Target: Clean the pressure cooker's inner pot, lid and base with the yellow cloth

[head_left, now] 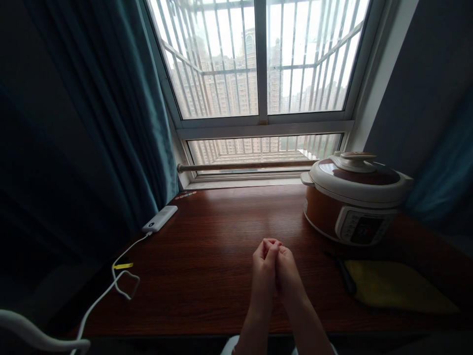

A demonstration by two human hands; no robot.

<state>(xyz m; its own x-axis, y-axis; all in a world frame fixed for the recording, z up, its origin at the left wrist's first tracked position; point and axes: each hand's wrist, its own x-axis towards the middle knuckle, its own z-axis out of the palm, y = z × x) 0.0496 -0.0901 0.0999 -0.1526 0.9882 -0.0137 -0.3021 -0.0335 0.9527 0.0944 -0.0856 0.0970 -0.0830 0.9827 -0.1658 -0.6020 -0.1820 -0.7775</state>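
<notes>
Over the dark red-brown wooden table [207, 276], my left hand [263, 257] and my right hand [287, 264] are pressed together in front of me. The fingers of both are curled in and closed, meeting at the top. Whatever may lie between the palms is hidden. Nearest to my right hand, on the right, are a flat yellow-green board [397, 286] with a dark edge and a black handle-like piece [346, 277] at its left side. Behind them stands an electric cooker [356, 197], brown and white, with its lid on.
At the left, a white power bank [160, 219] lies near the table edge, with a white cable [96, 301] bearing a yellow tag [123, 266]. A blue curtain [148, 123] hangs beside the barred window [262, 74]. A rod [251, 166] crosses the window's lower part.
</notes>
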